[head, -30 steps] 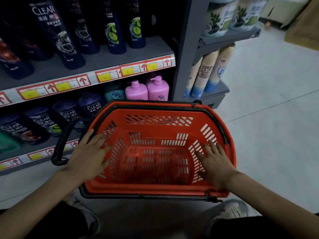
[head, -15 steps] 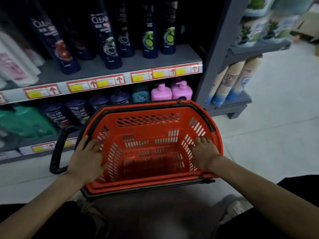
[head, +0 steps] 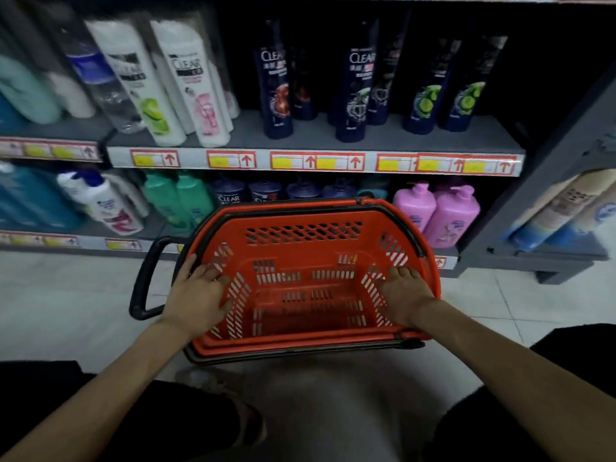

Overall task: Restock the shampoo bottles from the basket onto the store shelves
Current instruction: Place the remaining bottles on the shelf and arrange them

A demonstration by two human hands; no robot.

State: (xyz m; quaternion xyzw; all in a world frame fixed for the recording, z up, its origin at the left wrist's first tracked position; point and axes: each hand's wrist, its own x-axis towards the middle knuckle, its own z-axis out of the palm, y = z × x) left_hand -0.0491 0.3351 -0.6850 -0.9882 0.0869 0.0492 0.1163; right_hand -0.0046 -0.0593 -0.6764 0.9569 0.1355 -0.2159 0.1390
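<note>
Now I am looking higher than a second ago, so more of the shelves point(head: 313, 139) is showing. The basket point(head: 303, 219) is staying between my hands, empty. My left hand point(head: 200, 295) is lying flat on its left wall; my right hand point(head: 404, 295) is touching the right wall, gripping or not I cannot tell. The shampoo bottles point(head: 355, 81) are all standing on the shelves, so restocking is probably ending
</note>
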